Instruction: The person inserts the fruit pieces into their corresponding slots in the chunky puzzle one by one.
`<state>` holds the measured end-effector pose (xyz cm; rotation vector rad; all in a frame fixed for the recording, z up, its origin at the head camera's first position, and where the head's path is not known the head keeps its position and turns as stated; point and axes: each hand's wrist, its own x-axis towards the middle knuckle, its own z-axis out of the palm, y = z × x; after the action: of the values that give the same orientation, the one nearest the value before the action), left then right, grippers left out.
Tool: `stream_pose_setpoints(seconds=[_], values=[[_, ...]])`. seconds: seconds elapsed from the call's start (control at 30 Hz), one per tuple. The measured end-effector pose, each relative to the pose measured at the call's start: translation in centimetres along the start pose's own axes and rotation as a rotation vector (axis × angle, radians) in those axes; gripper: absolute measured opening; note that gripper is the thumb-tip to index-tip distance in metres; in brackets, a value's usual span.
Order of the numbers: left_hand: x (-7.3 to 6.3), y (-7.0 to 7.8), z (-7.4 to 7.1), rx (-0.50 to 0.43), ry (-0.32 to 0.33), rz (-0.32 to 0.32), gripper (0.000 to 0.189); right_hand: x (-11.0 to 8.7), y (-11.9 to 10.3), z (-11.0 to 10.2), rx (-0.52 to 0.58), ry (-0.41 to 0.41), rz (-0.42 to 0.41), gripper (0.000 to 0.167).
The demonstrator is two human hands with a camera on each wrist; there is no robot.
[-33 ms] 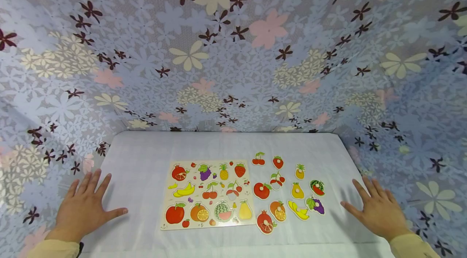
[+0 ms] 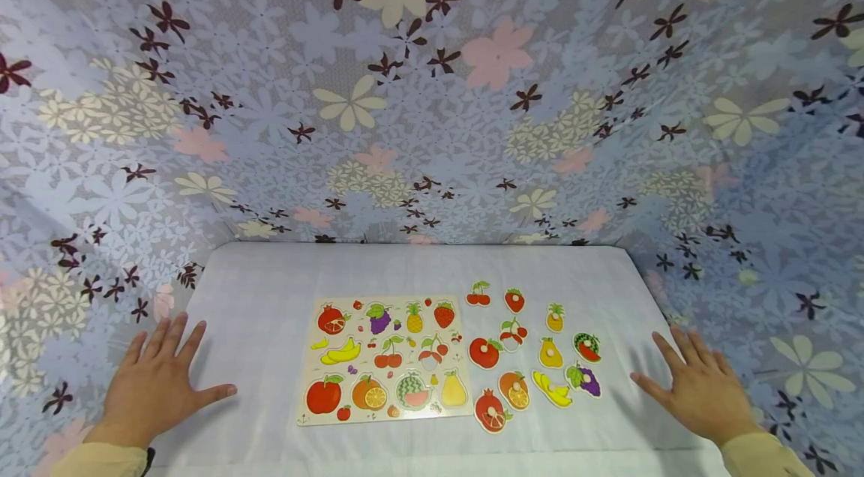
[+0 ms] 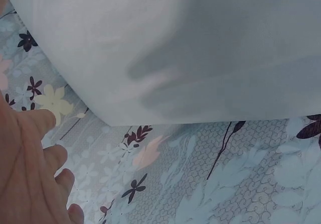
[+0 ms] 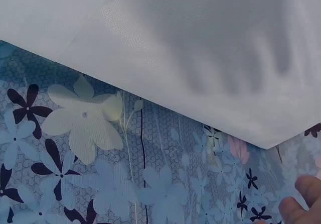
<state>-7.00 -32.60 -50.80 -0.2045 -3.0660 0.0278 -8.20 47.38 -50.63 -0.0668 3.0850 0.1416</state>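
Note:
My left hand (image 2: 154, 379), fingers spread and holding nothing, hovers over the left edge of the table, left of a fruit puzzle board (image 2: 361, 421). On the other side, my right hand (image 2: 702, 387) is also empty with spread fingers, over the right edge. Loose fruit pieces lie between the board and that hand. Nearest to it are the grapes (image 2: 589, 382) and the watermelon (image 2: 587, 347). Farther left are the bananas (image 2: 550, 391), pear (image 2: 550, 353), pineapple (image 2: 555, 318), orange (image 2: 515, 391), pomegranate (image 2: 489, 412), apple (image 2: 483, 352), strawberry (image 2: 514, 300) and two cherry pieces (image 2: 478, 298).
A pale cloth covers the table (image 2: 256, 282). Flower-patterned fabric (image 2: 418, 124) rises behind it and along both sides. Both wrist views show hand shadows on the pale cloth, near its edges and corners.

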Motion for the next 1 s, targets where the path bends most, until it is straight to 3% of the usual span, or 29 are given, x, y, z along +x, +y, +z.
stream_pose_setpoints(seconds=[0.3, 0.6, 0.77, 1.0], values=[[-0.2, -0.2, -0.3, 0.013, -0.006, -0.007, 0.125, 0.2, 0.3, 0.0, 0.006, -0.054, 0.037, 0.105], [-0.5, 0.4, -0.5, -0.012, -0.026, -0.003, 0.123, 0.7, -1.3, -0.2, -0.003, -0.012, -0.008, 0.101], [-0.8, 1.8, 0.0, -0.04, -0.011, -0.006, 0.121, 0.8, -3.4, -0.2, 0.036, 0.035, -0.072, 0.098], [-1.0, 5.3, 2.0, -0.086, 0.017, 0.01, 0.122, 1.2, -7.3, 0.0, 0.078, 0.087, -0.172, 0.092]])
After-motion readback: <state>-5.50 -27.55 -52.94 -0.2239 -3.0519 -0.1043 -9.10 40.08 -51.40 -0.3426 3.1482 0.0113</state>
